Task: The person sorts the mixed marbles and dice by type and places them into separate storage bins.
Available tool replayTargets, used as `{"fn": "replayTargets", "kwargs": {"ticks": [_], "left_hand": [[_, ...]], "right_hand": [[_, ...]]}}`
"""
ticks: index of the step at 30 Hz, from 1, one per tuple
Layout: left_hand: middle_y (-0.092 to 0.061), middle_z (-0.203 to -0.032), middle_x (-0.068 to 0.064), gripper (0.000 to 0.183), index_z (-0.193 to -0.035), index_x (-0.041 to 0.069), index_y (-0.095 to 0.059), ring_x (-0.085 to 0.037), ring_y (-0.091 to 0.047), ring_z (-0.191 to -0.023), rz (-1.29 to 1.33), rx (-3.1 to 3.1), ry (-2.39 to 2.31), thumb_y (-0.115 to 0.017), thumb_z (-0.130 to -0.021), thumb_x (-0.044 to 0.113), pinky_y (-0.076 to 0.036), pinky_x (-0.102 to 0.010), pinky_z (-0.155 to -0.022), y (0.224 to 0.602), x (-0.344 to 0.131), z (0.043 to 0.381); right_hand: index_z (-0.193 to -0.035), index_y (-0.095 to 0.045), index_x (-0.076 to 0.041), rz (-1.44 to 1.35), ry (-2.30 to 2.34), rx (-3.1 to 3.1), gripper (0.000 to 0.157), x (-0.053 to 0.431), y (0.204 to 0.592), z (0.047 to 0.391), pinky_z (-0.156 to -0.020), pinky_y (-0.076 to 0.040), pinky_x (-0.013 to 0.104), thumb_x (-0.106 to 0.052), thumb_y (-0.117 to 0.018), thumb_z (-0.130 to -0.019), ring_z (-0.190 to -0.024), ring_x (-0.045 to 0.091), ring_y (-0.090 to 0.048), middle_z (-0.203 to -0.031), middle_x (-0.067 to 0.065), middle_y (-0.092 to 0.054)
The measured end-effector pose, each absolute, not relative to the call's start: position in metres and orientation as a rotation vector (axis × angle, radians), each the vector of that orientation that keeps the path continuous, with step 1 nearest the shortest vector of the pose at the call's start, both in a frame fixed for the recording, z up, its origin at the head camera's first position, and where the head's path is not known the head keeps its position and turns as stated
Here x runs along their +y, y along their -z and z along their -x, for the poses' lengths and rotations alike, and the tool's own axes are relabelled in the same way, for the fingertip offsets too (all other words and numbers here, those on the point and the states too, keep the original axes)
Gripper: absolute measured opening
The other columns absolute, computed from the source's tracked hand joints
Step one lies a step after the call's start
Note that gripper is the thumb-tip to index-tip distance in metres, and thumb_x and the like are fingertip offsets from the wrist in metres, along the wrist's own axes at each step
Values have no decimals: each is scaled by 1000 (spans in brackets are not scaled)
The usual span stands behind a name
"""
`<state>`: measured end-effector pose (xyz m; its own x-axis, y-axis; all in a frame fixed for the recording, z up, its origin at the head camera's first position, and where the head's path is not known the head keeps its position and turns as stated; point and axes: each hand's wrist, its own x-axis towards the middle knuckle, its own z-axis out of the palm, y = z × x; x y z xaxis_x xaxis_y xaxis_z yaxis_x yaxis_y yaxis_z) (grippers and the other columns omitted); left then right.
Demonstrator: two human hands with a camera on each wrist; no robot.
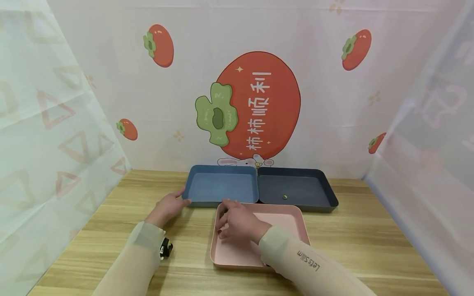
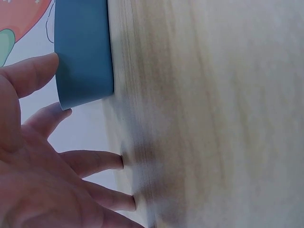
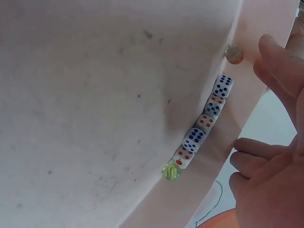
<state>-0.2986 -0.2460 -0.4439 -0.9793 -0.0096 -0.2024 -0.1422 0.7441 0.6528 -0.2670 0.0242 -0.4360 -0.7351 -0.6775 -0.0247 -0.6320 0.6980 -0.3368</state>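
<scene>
My left hand [image 1: 171, 209] is beside the near left corner of the blue tray [image 1: 222, 188]. In the left wrist view its thumb and index finger are at the tray's rim, with the other fingers spread and reaching down to the table. My right hand [image 1: 238, 220] is over the left side of the pink tray [image 1: 274, 211], fingers loosely bent with nothing between them. Along that tray's wall, several white dice [image 3: 205, 122] form a row. A green-striped marble [image 3: 171, 171] sits at one end, and a clear marble [image 3: 234, 54] lies apart, near the thumb; the hand hides these in the head view.
A dark grey tray [image 1: 296, 185], holding a small green marble [image 1: 284, 197], stands right of the blue one. Both touch a line just behind the pink tray. Wooden table [image 1: 355, 238] surrounds them, with a printed cloth [image 1: 177, 98] behind and at the sides.
</scene>
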Motion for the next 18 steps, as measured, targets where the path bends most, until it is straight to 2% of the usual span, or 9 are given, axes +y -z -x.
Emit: {"fn": "replayTargets", "kwargs": {"ticks": [9, 18], "left_hand": [[-31, -155, -26, 70, -159, 16, -26, -58, -14, -140, 131, 2743, -1071, -55, -101, 41, -3, -75, -106, 444, -246, 299], [-33, -153, -27, 69, -158, 12, -27, -55, -17, -140, 107, 2754, -1080, -56, -101, 39, 4, -73, -107, 444, -245, 298]], "right_hand": [[-84, -78, -37, 1147, 415, 2784, 9, 24, 444, 268, -120, -11, 39, -30, -83, -83, -148, 28, -20, -152, 7, -43], [-84, -78, -37, 1140, 396, 2802, 10, 24, 446, 269, -120, -11, 39, -29, -83, -83, -149, 26, -20, -154, 9, -41]]}}
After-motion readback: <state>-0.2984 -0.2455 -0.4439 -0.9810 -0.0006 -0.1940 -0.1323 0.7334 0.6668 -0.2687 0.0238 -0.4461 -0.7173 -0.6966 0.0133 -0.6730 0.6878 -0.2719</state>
